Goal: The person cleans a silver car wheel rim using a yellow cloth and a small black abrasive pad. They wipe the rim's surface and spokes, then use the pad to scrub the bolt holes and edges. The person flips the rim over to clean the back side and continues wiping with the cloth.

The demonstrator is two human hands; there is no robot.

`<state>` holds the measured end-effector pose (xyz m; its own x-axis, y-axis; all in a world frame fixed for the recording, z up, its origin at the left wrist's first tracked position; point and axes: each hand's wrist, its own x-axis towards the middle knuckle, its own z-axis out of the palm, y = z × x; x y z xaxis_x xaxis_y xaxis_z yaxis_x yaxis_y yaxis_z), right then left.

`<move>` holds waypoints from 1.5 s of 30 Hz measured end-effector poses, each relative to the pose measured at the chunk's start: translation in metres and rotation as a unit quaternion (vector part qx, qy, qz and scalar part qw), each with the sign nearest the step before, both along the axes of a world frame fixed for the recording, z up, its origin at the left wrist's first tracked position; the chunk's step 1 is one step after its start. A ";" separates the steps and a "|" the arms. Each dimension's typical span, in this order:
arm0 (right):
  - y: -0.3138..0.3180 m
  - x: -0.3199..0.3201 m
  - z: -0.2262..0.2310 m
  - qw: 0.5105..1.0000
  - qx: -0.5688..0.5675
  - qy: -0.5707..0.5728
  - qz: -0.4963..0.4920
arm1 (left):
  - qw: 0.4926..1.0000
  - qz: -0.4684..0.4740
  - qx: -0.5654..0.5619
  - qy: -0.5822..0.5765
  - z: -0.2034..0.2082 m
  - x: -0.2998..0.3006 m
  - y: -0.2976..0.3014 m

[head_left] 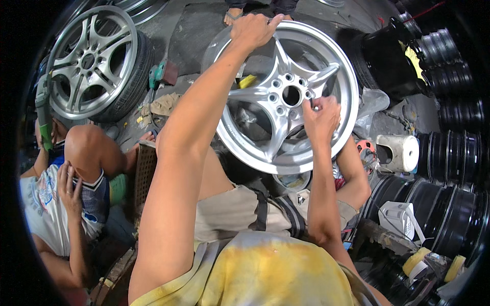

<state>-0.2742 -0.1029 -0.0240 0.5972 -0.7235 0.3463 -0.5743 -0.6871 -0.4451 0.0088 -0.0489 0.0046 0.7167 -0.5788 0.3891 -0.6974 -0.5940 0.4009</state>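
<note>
A silver alloy wheel rim (279, 71) with spokes and a ring of bolt holes stands tilted in front of me, against my legs. My left hand (253, 31) is closed over its top edge, arm stretched out, with the fingertips partly hidden behind the edge. Near the hub, at the right, my right hand (322, 117) is bent in a pinch over a spoke. A small dark bit shows at its fingers, too blurred to name. Below the rim, a round container (293, 181) shows partly between my legs.
A co-worker (84, 178) sits at left beside a green-grey power tool (43, 109). Another silver rim (84, 64) rests on a tyre. A green-and-maroon sander (162, 73) lies on the floor. Black rims (449, 158) stack at right, near a white stool (406, 153). Someone's feet (235, 15) stand ahead.
</note>
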 end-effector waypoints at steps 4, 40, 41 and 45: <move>-0.004 0.008 0.002 1.000 -0.009 -0.010 0.011 | 0.999 -0.006 -0.013 0.030 0.000 0.004 0.005; 0.010 -0.003 0.002 1.000 0.018 0.006 0.005 | 0.998 0.050 0.019 0.038 -0.003 0.008 -0.004; 0.010 -0.001 0.005 1.000 0.023 0.008 0.004 | 0.999 0.042 0.003 -0.002 -0.007 0.009 -0.003; 0.002 0.004 0.009 0.999 0.026 -0.019 0.000 | 0.997 0.058 0.007 0.060 -0.001 0.004 -0.006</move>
